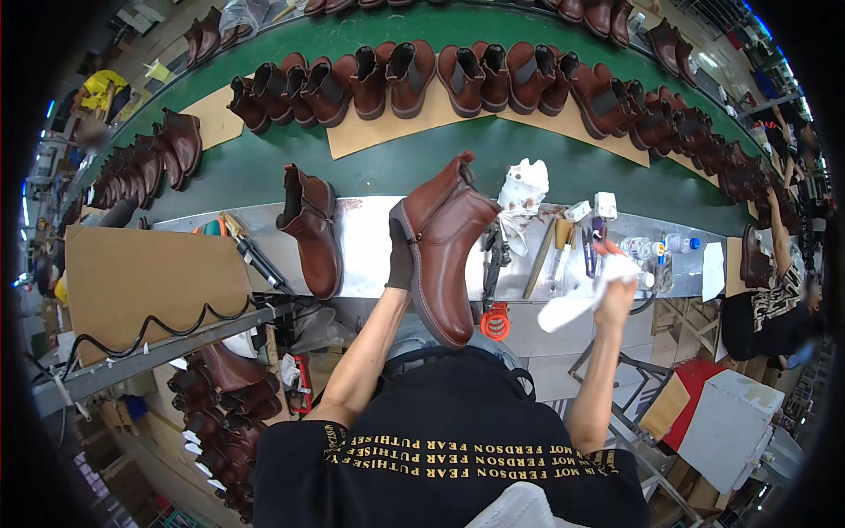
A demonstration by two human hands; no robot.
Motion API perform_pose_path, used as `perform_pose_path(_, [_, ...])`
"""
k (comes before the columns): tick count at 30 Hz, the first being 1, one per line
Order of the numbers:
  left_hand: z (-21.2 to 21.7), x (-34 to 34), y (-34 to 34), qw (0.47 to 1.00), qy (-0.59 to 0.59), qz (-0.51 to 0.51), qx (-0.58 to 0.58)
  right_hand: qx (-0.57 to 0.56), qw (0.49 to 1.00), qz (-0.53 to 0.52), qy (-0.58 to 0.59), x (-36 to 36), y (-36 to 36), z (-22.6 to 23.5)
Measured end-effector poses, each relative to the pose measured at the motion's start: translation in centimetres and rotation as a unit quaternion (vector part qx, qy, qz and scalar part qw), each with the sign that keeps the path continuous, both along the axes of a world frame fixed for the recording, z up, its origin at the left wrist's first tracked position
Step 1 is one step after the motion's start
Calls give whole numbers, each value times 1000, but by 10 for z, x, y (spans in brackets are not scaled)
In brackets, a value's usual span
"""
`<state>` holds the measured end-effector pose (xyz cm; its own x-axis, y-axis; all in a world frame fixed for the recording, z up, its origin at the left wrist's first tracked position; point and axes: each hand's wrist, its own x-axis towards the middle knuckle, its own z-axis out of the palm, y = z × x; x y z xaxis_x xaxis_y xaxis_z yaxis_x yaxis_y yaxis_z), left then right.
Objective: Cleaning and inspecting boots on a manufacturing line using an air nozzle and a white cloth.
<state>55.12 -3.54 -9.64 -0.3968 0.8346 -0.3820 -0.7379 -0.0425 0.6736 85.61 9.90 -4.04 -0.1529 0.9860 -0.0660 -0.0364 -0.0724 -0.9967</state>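
So the person at the bench has a brown ankle boot [444,246] up in the air, right over the near edge of the metal worktop [370,238]. The left hand [400,260] is shoved inside the boot from the heel side, so the fingers are hidden and I can't tell how tightly they're closed, but the boot is clearly riding on that hand, sole facing left and toe pointing down toward the person. The right hand [613,286] is off to the right of the boot, closed around a white cloth [581,299] that trails down and left from the fist; cloth and boot are apart, not touching. Left of the held boot, a second brown boot [312,229] stands upright on the worktop by itself. Just right of the held boot there's a crumpled stained rag [521,194], a few brushes and hand tools [554,251], and farther right some small bottles [647,251]. An orange coiled cord [495,321] hangs just below the worktop edge, near the toe of the boot. Behind the worktop runs a green conveyor belt [396,163] with a long row of brown boots [440,79] sitting on cardboard sheets. Way left of the held boot there's a big cardboard panel [150,273], with more boots [220,396] stacked under it.
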Motion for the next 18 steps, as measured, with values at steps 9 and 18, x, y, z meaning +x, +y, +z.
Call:
perform_pose_path(9, [-27, -18, 6, 995, -91, -4, 45, -80, 969, -117, 203, 154, 30, -67])
perform_pose_path(18, [17, 4, 4, 975, -200, -89, -32, -187, 960, -207, -19, 149, 60, -78])
